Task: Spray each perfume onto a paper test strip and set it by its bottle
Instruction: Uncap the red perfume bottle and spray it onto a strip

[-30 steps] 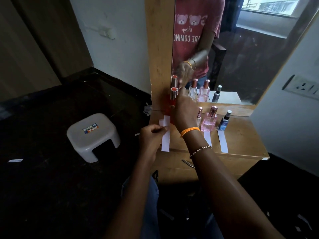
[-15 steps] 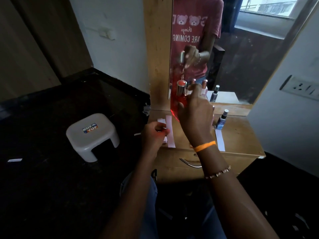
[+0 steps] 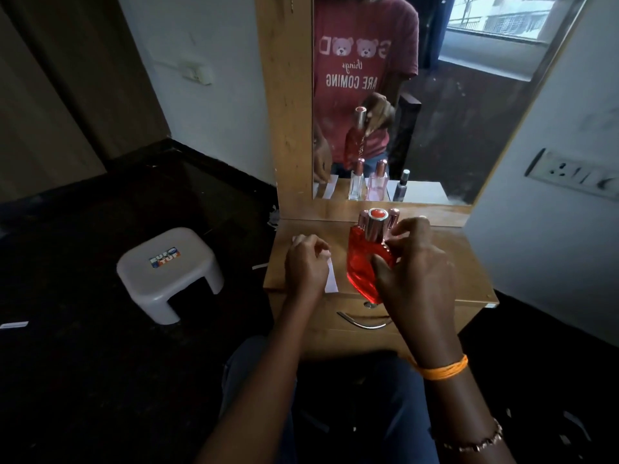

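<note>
Red perfume bottle (image 3: 363, 259) held above the counter (image 3: 469, 262) front edge, right hand (image 3: 415, 272) fingers clamped on its body, cap apparently on. Left hand (image 3: 306, 262) fingers pinched on a paper test strip (image 3: 331, 279) lying on the counter. Risks: smooth glass slipping from a one-handed hold over the edge; nozzle direction unclear, so spray may miss the strip; other bottles, just behind and mostly hidden, could be knocked.

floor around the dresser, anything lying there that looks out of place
Yes. A white paper strip lies on the dark floor far left, past the stool, and another scrap sits beside the dresser's left edge. They look like stray test strips, away from the bottles. No spill shows.
</note>
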The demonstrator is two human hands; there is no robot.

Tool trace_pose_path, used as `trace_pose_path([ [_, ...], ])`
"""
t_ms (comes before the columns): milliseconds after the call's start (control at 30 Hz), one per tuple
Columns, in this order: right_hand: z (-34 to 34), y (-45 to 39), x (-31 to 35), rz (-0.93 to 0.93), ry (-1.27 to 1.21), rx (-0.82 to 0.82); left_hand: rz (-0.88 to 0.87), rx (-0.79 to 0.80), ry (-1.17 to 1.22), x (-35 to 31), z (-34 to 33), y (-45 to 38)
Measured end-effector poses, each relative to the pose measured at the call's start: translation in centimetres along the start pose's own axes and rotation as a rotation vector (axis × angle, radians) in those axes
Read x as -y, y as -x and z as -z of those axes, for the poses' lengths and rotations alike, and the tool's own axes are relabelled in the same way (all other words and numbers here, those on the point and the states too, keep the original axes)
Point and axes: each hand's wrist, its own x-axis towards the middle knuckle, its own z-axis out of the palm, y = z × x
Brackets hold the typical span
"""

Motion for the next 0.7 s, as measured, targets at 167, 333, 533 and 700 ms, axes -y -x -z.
trace_pose_path([
  [167, 0.0, -0.3, -1.1, -0.067, -0.164, 0.158, 0.074, 0.448, 0.717, -3.3, 4.4, 2.8],
  [333, 0.4, -0.7, -1.6, -0.097, -0.352, 0.29, -0.045, 0.484, 0.698, -3.9, 5.3, 4.3],
  [533, -0.4, -1.9, 0.4, -0.393, -0.948, 0.184, -0.107, 0.326, 0.471, -4.0, 3.7, 5.6],
  [700, -1.6, -3.0, 0.3, -0.645, -1.238, 0.076, -0.15, 0.401, 0.545, -3.9, 3.6, 6.3],
])
